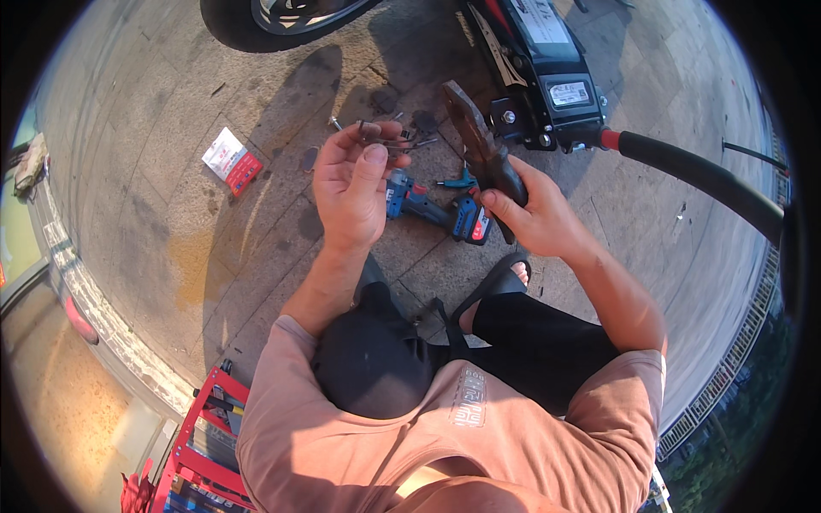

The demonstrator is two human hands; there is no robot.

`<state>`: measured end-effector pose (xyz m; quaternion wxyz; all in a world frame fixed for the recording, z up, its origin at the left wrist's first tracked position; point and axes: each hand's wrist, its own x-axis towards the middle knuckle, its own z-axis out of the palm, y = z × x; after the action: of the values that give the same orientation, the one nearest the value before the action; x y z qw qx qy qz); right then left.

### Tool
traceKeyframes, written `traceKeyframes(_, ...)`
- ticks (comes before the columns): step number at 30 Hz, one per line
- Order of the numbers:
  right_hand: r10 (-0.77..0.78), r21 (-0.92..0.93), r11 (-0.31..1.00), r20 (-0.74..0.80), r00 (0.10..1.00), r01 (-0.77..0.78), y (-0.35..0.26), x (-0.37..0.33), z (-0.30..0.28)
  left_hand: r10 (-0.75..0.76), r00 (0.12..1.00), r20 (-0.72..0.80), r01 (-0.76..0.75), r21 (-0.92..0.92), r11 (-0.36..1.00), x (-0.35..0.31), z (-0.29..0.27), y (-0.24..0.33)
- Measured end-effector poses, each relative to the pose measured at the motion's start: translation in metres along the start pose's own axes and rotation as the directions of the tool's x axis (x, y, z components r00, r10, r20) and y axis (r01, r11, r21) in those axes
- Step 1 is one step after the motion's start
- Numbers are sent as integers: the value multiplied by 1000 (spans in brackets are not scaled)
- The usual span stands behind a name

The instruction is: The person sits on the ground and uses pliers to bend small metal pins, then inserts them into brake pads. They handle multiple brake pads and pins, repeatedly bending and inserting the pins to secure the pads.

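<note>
My left hand (352,192) is raised over the pavement, its thumb and fingers pinching a small, thin, dark metal piece (392,144) whose exact kind I cannot make out. Across from it, my right hand (540,212) is wrapped round the dark handles of worn, rusty pliers (472,124). The pliers' jaws point up and to the left, apart from the left hand. Below and between both hands lies a blue and black cordless power tool (421,203) with its battery toward the right. A teal-handled tool (460,181) rests just beyond it.
A red and white packet (232,162) lies at left. Small dark flat pieces (424,121) and a bolt (334,123) are on the ground ahead. A tyre (282,38) stands at the top, a black jack-like machine (556,85) with a long handle (693,171) at right. A red tool rack (201,466) stands lower left.
</note>
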<state>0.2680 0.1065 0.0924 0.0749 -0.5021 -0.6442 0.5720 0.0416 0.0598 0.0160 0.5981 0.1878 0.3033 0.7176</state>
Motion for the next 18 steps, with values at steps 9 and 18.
traceKeyframes(9,-214,129,961,-211,954,244,-25,30,15,73,962,263,-103,101,990,-11,6,-8)
traceKeyframes(18,-336,-79,941,-140,931,328,-27,22,9,-118,992,52,105,211,972,-9,12,-2)
